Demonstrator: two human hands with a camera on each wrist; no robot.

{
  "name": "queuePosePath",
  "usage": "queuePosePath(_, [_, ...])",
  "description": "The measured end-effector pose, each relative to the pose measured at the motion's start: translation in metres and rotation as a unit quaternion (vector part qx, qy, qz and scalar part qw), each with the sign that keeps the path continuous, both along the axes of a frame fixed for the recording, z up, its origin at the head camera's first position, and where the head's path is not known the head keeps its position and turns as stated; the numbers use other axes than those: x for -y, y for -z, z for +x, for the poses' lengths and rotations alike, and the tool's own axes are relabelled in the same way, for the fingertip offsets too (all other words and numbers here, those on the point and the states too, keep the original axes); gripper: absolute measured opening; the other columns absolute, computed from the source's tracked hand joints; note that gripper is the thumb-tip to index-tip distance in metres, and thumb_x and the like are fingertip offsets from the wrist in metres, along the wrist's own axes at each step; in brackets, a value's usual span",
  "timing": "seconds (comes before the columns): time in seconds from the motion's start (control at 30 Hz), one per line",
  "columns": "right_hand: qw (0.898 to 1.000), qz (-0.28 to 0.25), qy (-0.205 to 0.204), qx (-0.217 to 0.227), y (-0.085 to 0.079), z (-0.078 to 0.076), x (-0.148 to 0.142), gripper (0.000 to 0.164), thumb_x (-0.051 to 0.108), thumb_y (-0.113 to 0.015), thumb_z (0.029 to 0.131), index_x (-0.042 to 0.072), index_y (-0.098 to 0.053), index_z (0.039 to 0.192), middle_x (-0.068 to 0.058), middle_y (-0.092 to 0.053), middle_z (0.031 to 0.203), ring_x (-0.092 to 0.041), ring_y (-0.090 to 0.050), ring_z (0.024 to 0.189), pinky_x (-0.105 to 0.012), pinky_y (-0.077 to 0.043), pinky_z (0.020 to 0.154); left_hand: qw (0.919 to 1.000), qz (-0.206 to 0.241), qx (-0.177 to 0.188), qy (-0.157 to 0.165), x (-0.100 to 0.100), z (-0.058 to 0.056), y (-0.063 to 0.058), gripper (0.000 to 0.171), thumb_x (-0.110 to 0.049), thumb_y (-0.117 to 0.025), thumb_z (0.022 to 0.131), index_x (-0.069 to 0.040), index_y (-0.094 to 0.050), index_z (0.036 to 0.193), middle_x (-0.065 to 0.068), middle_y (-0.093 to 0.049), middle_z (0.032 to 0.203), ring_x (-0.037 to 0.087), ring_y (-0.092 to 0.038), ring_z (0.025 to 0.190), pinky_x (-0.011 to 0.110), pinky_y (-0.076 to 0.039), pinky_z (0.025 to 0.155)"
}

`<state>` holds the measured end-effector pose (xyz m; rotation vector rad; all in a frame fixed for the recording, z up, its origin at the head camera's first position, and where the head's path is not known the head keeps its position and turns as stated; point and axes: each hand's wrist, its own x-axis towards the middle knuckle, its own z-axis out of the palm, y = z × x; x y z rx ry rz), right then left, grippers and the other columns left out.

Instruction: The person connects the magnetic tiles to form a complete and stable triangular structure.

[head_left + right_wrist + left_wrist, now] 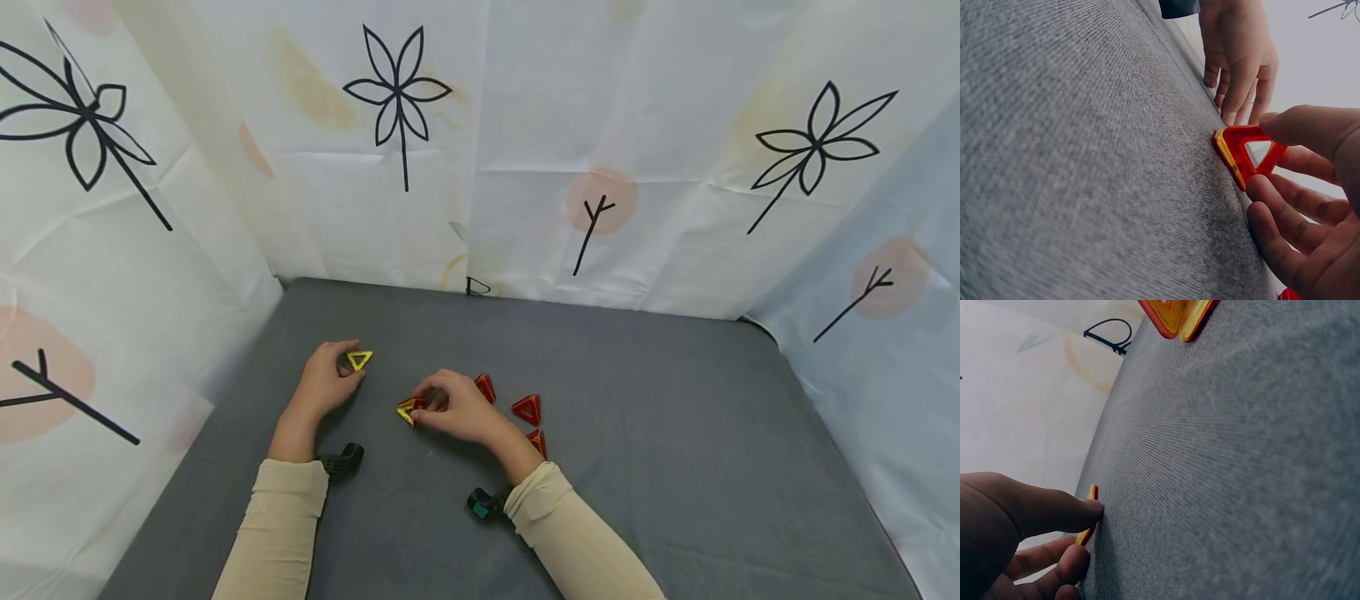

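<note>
Far left on the grey table, a flat yellow triangular tile [360, 353] with an open centre is pinched between the thumb and fingers of my left hand [322, 385]. The left wrist view shows this tile [1092, 492] low against the cloth, partly behind the thumb. To its right, my right hand [459, 407] pinches a red triangular tile [1238, 133] by thumb and fingertips. That tile is tilted up from the cloth, and a yellow tile [1227, 154] lies along its lower edge, close to the table.
Right of my right hand are more red triangular pieces: one by the knuckles [486, 387], one farther right [537, 408] and one beside the wrist [537, 443]. Patterned white curtains [525, 100] border the grey table [675, 433] at the back and sides.
</note>
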<state>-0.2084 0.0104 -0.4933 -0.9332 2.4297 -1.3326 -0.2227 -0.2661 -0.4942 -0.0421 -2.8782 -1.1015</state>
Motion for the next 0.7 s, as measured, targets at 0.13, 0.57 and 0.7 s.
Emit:
queuePosePath(0.13, [1.000,0.000,0.001,0.001,-0.0006,0.0001,-0.0010,0.022,0.015,-0.077,0.098,0.008,-0.075,0.119,-0.008,-0.069,0.117,-0.017,-0.072,0.094,-0.021,-0.056,0.078,1.0000,-0.005,0.003,-0.001,-0.0002,-0.0001,-0.0009,0.054,-0.005,-0.074,0.096,0.007,-0.057,0.147,0.031,-0.056,0.137,0.030,-0.062,0.093,0.037,-0.050,0.078])
queuePosePath(0.57, [1.000,0.001,0.005,0.003,-0.0007,0.0017,-0.0008,0.021,0.017,-0.078,0.098,0.009,-0.075,0.117,-0.007,-0.068,0.117,-0.015,-0.071,0.093,-0.022,-0.056,0.078,0.9999,0.000,0.012,-0.002,-0.0004,0.0063,-0.0012,0.045,-0.018,-0.081,0.094,0.007,-0.070,0.130,0.028,-0.062,0.125,0.038,-0.062,0.106,0.054,-0.052,0.091])
queuePosePath(0.7, [1.000,0.002,0.012,-0.003,0.0010,0.0013,-0.0017,0.020,0.020,-0.078,0.099,0.010,-0.075,0.116,-0.006,-0.068,0.116,-0.013,-0.069,0.089,-0.023,-0.054,0.075,0.9999,0.002,0.010,-0.004,-0.0002,0.0054,-0.0016,0.041,-0.020,-0.085,0.091,0.004,-0.072,0.122,0.024,-0.066,0.116,0.036,-0.062,0.104,0.053,-0.051,0.091])
